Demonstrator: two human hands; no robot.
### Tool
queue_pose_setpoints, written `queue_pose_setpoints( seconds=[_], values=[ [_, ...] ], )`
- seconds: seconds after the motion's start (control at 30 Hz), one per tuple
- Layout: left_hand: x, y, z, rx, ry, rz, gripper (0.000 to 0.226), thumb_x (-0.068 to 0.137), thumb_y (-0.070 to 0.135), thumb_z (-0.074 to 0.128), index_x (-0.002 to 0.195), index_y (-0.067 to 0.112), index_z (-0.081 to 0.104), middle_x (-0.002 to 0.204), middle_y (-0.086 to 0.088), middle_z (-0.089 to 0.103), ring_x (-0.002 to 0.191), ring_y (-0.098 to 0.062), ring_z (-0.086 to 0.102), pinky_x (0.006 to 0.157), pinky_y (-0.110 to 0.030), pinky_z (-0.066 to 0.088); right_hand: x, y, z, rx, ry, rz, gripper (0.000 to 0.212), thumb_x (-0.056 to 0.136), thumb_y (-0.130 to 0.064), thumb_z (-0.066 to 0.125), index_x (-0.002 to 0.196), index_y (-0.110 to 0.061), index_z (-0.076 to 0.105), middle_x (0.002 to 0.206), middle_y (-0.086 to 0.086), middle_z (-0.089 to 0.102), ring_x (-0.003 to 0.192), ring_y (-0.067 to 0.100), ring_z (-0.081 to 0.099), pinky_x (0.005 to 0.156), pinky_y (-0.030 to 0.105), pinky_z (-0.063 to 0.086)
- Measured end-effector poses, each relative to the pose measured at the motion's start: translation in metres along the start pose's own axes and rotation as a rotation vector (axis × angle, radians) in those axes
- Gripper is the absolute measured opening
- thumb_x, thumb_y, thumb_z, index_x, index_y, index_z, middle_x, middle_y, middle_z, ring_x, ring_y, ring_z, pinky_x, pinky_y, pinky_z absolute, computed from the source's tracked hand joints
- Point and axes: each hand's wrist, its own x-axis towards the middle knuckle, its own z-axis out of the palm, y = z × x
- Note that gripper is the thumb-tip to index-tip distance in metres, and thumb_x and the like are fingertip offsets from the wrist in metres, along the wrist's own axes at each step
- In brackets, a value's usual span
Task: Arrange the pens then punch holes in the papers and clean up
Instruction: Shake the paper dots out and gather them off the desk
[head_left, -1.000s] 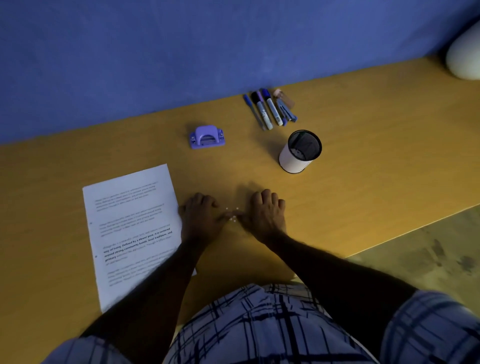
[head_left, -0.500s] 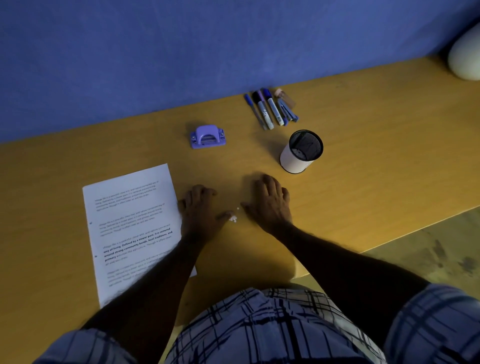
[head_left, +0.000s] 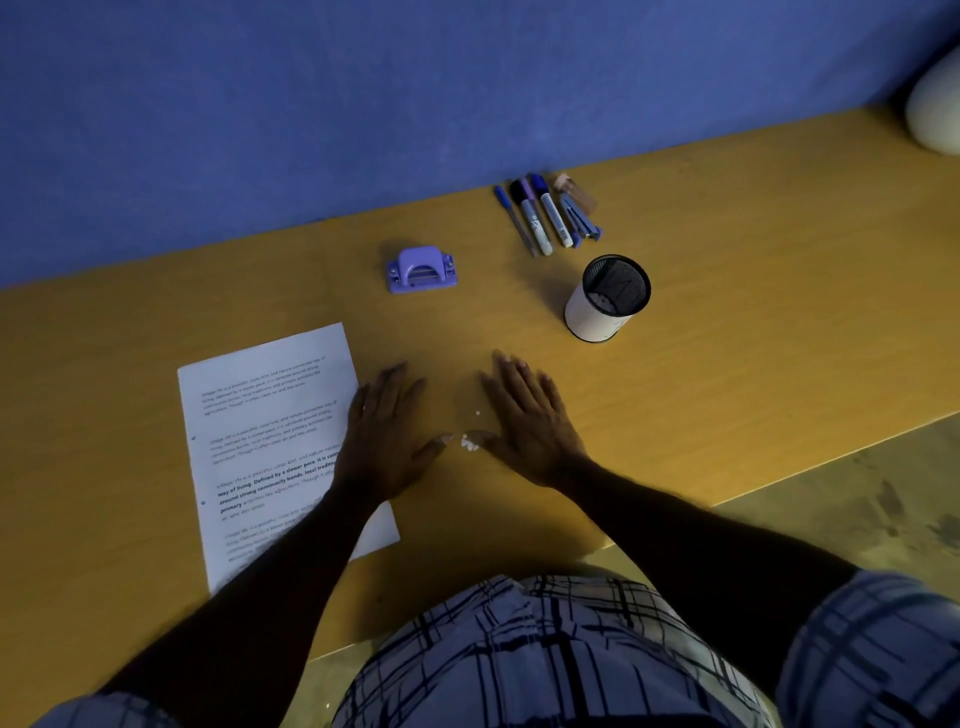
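Note:
Both hands lie flat on the wooden desk, fingers spread. My left hand rests with its outer edge over the right side of the printed paper. My right hand is a little to the right. Between the two thumbs sits a small heap of white paper dots, with one stray dot above it. A purple hole punch stands further back. Pens and markers lie in a neat row by the wall, beside a small blue stapler.
An empty black mesh pen cup with a white sleeve stands right of centre. The blue wall runs along the desk's back. A pale round object sits at the far right. The desk's front edge drops to the floor.
My fingers have uncurled and spread flat. The right hand slid forward and its fingers fanned out. The scattered paper dots are now gathered into a small heap between my thumbs.

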Motion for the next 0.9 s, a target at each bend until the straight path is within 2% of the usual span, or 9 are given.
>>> queue_pose_setpoints(
  seconds=[0.17, 0.27, 0.33, 0.4, 0.57, 0.67, 0.77, 0.9],
  values=[
    [-0.01, 0.009, 0.006, 0.024, -0.055, 0.079, 0.098, 0.077, 0.081, 0.023, 0.152, 0.018, 0.025, 0.163, -0.011, 0.012, 0.151, -0.029, 0.007, 0.12, -0.052, 0.008, -0.01, 0.001, 0.002, -0.109, -0.068, -0.08, 0.099, 0.084, -0.085, 0.023, 0.156, -0.021, -0.003, 0.164, 0.008, -0.011, 0.151, 0.024, -0.014, 0.122, 0.052, 0.004],
    [-0.016, 0.012, 0.01, 0.052, -0.09, 0.106, 0.104, 0.074, 0.086, 0.016, 0.153, 0.018, 0.023, 0.163, -0.011, 0.009, 0.151, -0.028, 0.004, 0.12, -0.05, 0.003, -0.018, -0.004, 0.008, -0.142, -0.075, -0.195, 0.101, 0.083, -0.086, 0.024, 0.156, -0.019, 0.001, 0.164, 0.008, -0.006, 0.151, 0.025, -0.011, 0.121, 0.052, 0.009],
    [-0.019, 0.011, 0.012, 0.08, -0.105, 0.119, 0.103, 0.075, 0.086, 0.018, 0.154, 0.02, 0.019, 0.164, -0.01, 0.006, 0.151, -0.027, 0.001, 0.119, -0.051, 0.003, -0.022, -0.003, 0.009, -0.18, -0.077, -0.305, 0.099, 0.083, -0.085, 0.022, 0.156, -0.02, 0.002, 0.164, 0.012, -0.004, 0.151, 0.029, -0.007, 0.122, 0.052, 0.005],
    [-0.022, 0.011, 0.015, 0.117, -0.114, 0.141, 0.101, 0.076, 0.085, 0.019, 0.154, 0.021, 0.015, 0.164, -0.011, 0.005, 0.151, -0.027, 0.0, 0.119, -0.052, 0.002, -0.025, -0.001, 0.006, -0.196, -0.078, -0.339, 0.096, 0.084, -0.083, 0.022, 0.156, -0.024, 0.001, 0.164, 0.013, -0.005, 0.151, 0.031, -0.006, 0.121, 0.051, 0.001],
    [-0.026, 0.017, 0.023, 0.159, -0.137, 0.137, 0.109, 0.072, 0.09, 0.017, 0.155, 0.02, 0.006, 0.163, -0.015, -0.002, 0.151, -0.031, -0.004, 0.119, -0.057, 0.0, -0.03, 0.007, -0.009, -0.099, -0.048, -0.184, 0.097, 0.084, -0.082, 0.027, 0.156, -0.024, -0.003, 0.164, 0.006, -0.009, 0.151, 0.026, -0.01, 0.121, 0.054, 0.001],
    [-0.029, 0.026, 0.028, 0.15, -0.118, 0.145, 0.11, 0.072, 0.091, 0.02, 0.155, 0.018, 0.014, 0.162, -0.018, 0.004, 0.15, -0.036, 0.002, 0.117, -0.062, 0.005, -0.038, 0.013, -0.012, -0.097, -0.058, -0.145, 0.097, 0.084, -0.082, 0.027, 0.156, -0.023, -0.003, 0.164, 0.006, -0.01, 0.151, 0.025, -0.012, 0.12, 0.051, -0.003],
    [-0.032, 0.034, 0.033, 0.171, -0.107, 0.239, 0.106, 0.074, 0.091, 0.02, 0.154, 0.021, 0.02, 0.162, -0.015, 0.012, 0.15, -0.034, 0.008, 0.116, -0.064, 0.007, -0.045, 0.015, -0.012, -0.113, -0.083, -0.13, 0.096, 0.084, -0.082, 0.023, 0.156, -0.023, 0.0, 0.164, 0.008, -0.009, 0.151, 0.025, -0.011, 0.121, 0.053, -0.001],
    [-0.033, 0.038, 0.033, 0.173, -0.101, 0.241, 0.103, 0.075, 0.09, 0.018, 0.154, 0.024, 0.016, 0.163, -0.012, 0.007, 0.15, -0.033, 0.006, 0.115, -0.063, 0.009, -0.048, 0.009, -0.008, -0.085, -0.08, -0.101, 0.092, 0.087, -0.078, 0.025, 0.156, -0.022, 0.003, 0.164, 0.008, -0.009, 0.151, 0.026, -0.012, 0.121, 0.052, 0.001]
  ],
)
